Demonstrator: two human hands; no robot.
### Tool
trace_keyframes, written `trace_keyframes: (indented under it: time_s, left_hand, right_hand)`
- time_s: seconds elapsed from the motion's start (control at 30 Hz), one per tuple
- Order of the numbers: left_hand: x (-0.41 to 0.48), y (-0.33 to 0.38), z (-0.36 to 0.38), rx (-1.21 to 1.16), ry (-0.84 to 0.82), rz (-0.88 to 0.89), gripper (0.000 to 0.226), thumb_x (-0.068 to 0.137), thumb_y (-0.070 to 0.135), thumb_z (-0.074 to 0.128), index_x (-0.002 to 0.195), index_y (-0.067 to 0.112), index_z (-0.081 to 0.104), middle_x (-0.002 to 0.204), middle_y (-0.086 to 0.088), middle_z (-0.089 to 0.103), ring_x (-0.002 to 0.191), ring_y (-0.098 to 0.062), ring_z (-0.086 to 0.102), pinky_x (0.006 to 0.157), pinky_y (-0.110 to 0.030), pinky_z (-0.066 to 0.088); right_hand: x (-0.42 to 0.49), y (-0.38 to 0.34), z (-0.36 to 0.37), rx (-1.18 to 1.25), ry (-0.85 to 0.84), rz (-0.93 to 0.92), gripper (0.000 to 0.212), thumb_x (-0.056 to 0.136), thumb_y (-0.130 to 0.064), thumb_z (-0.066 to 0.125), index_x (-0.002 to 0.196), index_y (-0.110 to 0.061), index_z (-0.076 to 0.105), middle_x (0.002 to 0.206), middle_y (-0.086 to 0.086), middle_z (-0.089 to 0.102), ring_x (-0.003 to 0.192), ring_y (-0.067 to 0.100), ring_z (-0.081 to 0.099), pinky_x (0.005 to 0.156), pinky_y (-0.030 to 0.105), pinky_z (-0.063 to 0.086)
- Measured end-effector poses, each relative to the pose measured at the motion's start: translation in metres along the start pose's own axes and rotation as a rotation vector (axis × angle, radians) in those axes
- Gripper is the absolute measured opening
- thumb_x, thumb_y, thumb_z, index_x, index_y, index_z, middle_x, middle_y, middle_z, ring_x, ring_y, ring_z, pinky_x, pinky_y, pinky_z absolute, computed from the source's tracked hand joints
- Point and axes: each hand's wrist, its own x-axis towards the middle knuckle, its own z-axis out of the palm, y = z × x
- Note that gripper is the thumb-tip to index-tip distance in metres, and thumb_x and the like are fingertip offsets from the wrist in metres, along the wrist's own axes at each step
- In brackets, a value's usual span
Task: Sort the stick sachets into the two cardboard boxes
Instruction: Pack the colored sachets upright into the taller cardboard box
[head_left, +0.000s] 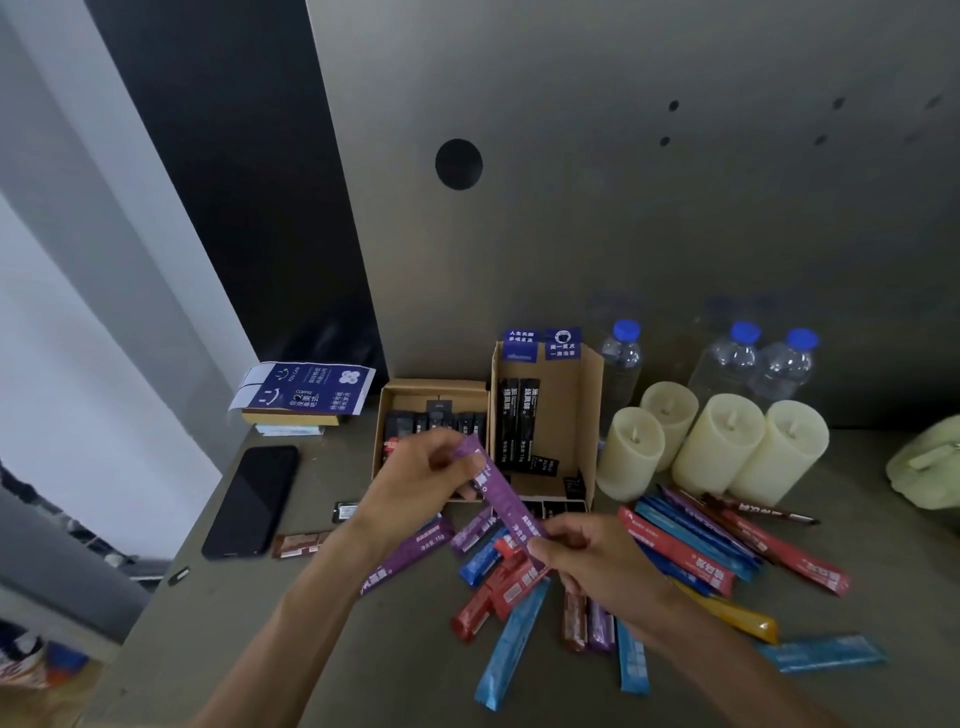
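Grey tabletop lies before you, a low cardboard box and a taller cardboard box at its back. Your left hand pinches the upper end of a purple stick sachet; your right hand pinches its lower end, holding it slanted above the loose sachets.
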Motion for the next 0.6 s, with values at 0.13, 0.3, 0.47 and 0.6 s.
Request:
trace_keyframes:
  time_s: [0.13, 0.3, 0.47, 0.6]
  left_hand:
    - [0.007, 0.001, 0.007, 0.027, 0.013, 0.049, 0.006, 0.096, 0.017, 0.062, 0.094, 0.017, 0.068, 0.082, -0.003, 0.072, 0.070, -0.010, 0.065, 0.079, -0.028, 0.057]
    - [0.016, 0.009, 0.014, 0.167, 0.006, 0.139, 0.008, 0.096, 0.017, 0.062, 0.094, 0.021, 0.069, 0.078, 0.006, 0.070, 0.069, -0.001, 0.065, 0.073, -0.020, 0.053]
    - [0.028, 0.012, 0.018, 0.140, 0.038, 0.180, 0.006, 0.095, 0.021, 0.065, 0.097, 0.023, 0.069, 0.078, 0.007, 0.071, 0.071, -0.003, 0.067, 0.078, -0.025, 0.054]
    - [0.038, 0.012, 0.018, 0.133, 0.207, 0.171, 0.024, 0.096, 0.026, 0.063, 0.119, 0.029, 0.060, 0.095, 0.013, 0.069, 0.085, -0.001, 0.067, 0.080, -0.023, 0.054]
  right_hand:
    - [-0.002, 0.000, 0.001, -0.012, -0.012, -0.016, 0.010, 0.092, -0.025, 0.069, 0.100, -0.021, 0.072, 0.086, 0.000, 0.073, 0.057, 0.004, 0.055, 0.056, 0.019, 0.046]
    - [0.011, -0.004, 0.001, -0.143, 0.115, -0.165, 0.016, 0.093, -0.029, 0.068, 0.108, -0.028, 0.069, 0.098, -0.007, 0.071, 0.070, -0.004, 0.063, 0.062, 0.014, 0.048]
    - [0.031, -0.006, 0.006, -0.113, 0.148, -0.169, 0.008, 0.096, -0.021, 0.064, 0.096, -0.026, 0.070, 0.087, -0.005, 0.070, 0.065, 0.000, 0.063, 0.064, 0.019, 0.049]
    - [0.060, -0.012, 0.006, -0.074, 0.341, -0.089, 0.007, 0.098, -0.021, 0.059, 0.095, -0.021, 0.065, 0.083, -0.003, 0.068, 0.071, 0.004, 0.066, 0.064, 0.019, 0.046]
